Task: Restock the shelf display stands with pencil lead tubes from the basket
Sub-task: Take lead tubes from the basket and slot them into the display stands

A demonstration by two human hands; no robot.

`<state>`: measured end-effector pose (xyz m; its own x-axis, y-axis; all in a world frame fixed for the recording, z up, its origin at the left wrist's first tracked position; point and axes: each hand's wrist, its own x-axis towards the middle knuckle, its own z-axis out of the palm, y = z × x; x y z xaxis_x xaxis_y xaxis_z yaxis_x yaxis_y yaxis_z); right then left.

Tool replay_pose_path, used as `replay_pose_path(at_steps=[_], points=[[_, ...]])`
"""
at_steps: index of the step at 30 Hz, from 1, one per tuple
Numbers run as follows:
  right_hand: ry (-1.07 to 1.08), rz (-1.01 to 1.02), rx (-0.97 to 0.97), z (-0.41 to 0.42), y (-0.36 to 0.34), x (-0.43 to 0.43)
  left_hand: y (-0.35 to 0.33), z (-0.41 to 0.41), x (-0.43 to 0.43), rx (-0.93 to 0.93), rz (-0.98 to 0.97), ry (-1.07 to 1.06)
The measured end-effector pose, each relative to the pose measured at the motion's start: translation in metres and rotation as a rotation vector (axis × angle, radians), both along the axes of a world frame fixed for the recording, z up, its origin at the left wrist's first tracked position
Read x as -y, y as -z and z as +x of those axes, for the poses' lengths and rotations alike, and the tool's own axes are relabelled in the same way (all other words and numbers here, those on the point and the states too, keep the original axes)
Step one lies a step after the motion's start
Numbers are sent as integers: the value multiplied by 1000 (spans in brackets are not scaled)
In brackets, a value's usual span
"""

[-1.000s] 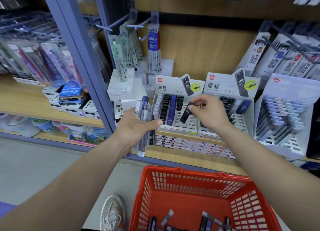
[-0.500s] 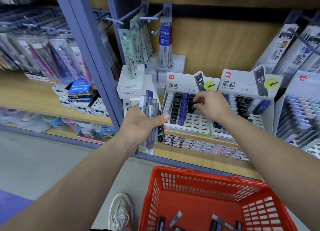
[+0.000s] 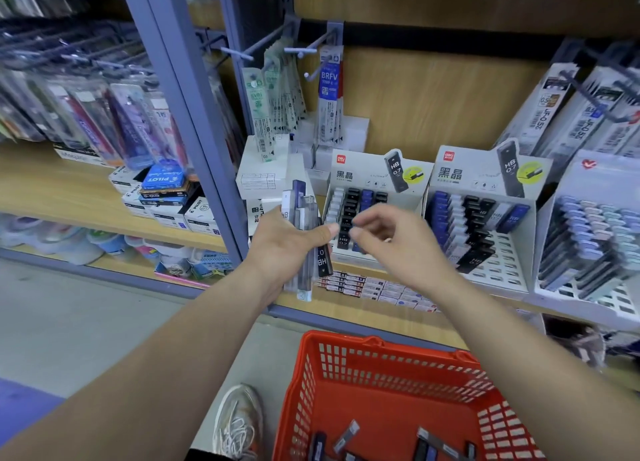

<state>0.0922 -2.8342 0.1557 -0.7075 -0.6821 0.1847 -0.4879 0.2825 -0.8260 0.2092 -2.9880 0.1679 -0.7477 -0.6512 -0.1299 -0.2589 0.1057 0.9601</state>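
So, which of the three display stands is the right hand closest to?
The leftmost stand, beside the tubes in the left hand. The right hand is before its slots; the other two stands sit farther right.

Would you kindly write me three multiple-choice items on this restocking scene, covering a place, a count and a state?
1. Where is the red basket? A) low down, beside a shoe B) on the top shelf C) hung on a peg
2. How many stands carry an HB 0.7 header? A) none B) five C) two
3. The left hand: A) lies flat, empty B) grips a bundle of tubes C) rests on the basket
Answers: 1 A, its rim shows next to the shoe; 2 C, both headers read HB 0.7; 3 B, tubes stick out above and below it.
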Motion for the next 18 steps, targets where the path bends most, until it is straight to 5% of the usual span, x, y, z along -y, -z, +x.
replay_pose_path(at_steps=[10, 18], points=[[18, -157, 369, 42, 0, -11, -9, -1, -16, -15, -7, 30], [226, -83, 157, -28, -3, -53, -10, 3, -16, 137, -30, 86]])
